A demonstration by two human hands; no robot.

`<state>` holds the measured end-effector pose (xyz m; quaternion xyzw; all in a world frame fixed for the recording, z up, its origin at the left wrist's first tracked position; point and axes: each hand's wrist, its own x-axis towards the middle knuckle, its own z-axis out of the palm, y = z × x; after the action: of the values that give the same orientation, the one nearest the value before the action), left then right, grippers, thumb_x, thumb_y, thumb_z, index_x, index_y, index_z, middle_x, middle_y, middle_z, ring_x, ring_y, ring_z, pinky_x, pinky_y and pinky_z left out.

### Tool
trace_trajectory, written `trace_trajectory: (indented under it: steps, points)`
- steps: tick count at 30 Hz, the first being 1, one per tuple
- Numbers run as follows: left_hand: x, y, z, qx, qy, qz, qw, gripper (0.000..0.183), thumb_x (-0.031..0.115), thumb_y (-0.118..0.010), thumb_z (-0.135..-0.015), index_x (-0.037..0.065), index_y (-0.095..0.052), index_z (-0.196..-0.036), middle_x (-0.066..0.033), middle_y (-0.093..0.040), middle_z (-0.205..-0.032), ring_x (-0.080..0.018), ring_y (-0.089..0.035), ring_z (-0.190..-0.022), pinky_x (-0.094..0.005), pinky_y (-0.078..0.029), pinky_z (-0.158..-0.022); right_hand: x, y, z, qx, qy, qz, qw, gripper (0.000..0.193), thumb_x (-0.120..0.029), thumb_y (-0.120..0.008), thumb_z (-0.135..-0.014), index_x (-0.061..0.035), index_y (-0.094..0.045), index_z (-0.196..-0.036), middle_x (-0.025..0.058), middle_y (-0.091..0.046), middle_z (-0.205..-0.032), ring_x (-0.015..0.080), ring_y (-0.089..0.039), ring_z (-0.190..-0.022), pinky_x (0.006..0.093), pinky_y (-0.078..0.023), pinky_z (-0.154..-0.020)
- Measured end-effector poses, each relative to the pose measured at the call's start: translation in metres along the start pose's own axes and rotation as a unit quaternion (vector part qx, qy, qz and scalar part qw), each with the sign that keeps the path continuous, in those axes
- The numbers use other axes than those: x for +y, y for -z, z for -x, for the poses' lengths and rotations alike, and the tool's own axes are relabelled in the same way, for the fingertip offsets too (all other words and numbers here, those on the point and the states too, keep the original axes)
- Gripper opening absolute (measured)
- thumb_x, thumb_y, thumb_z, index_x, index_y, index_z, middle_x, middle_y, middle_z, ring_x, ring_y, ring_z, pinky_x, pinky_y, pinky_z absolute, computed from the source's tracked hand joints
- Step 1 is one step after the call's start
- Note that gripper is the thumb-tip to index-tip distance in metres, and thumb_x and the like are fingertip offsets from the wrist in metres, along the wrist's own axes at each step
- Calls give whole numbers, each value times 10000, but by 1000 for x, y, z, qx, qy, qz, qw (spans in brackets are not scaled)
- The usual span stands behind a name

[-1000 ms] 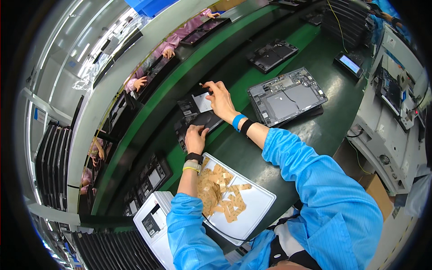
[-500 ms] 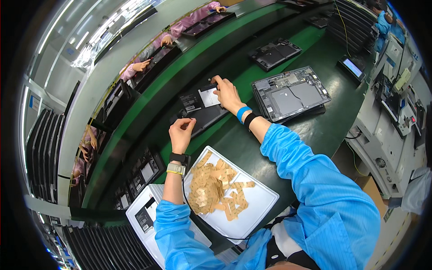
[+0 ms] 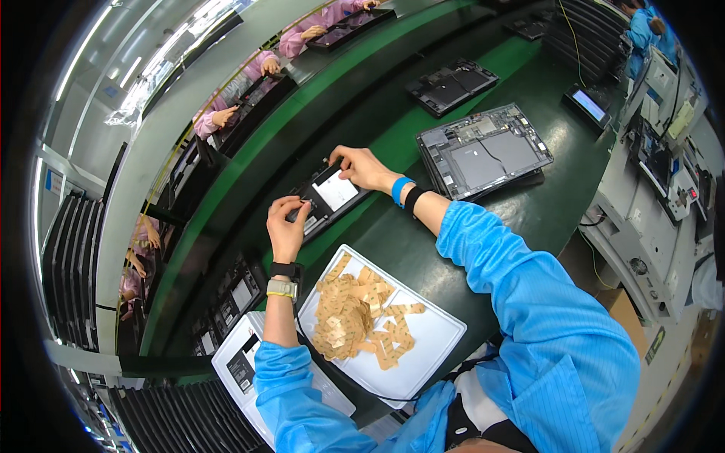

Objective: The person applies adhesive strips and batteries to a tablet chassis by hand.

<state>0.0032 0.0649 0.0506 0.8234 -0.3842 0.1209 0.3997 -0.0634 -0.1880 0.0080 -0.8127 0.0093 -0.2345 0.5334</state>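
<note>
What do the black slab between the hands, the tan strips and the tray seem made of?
Black slab: perhaps plastic, judging by its dark, smooth surface.
Tan strips: probably paper, thin and mostly matte.
Tray: likely plastic, smooth white with rounded corners.

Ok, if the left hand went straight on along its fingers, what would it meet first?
Likely the dark flat part with the white panel, just ahead of the left hand; whether they touch is unclear.

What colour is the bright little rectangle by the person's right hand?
The flat rectangular patch is white, best seen in the head view.
</note>
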Motion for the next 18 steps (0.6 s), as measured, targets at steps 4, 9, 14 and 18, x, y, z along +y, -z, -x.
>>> trace_trajectory:
  steps: [4, 9, 14, 18]
  points:
    - [7, 6, 5, -86, -41, -245, 965, 858, 327, -959, -672, 78, -596, -1409, -185, -538, -1505, -351, -477, -1413, -423, -425, -1117, -1, -9, 0, 32, 58, 69, 995, 388, 2, -762, -831, -86, -656, -1194, 99, -641, -839, 290, -634, -865, 402, -526, -773]
    - [-40, -1, 9, -166, -8, -188, 968, 1257, 357, -1019, -524, 39, -382, -1560, -192, -410, -1610, -380, -373, -1488, -457, -345, -1235, -7, -13, 0, -42, 25, 166, 985, 361, -95, -784, -844, -129, -680, -1188, 74, -690, -932, 304, -649, -1002, 460, -464, -899]
    - [-37, -5, 11, -160, 7, -176, 971, 1224, 324, -1020, -530, 43, -406, -1551, -184, -444, -1584, -372, -401, -1470, -447, -378, -1211, 5, -20, -3, -18, 53, 177, 983, 344, -153, -791, -855, -123, -689, -1182, 55, -702, -968, 294, -643, -1051, 457, -438, -913]
    - [-39, -1, 8, -168, 11, -196, 966, 1165, 312, -1022, -522, 57, -468, -1515, -180, -505, -1536, -366, -451, -1435, -445, -406, -1190, 7, -22, -5, -40, 45, 154, 986, 383, -150, -803, -840, -117, -678, -1200, 86, -681, -1032, 328, -616, -1101, 458, -471, -936]
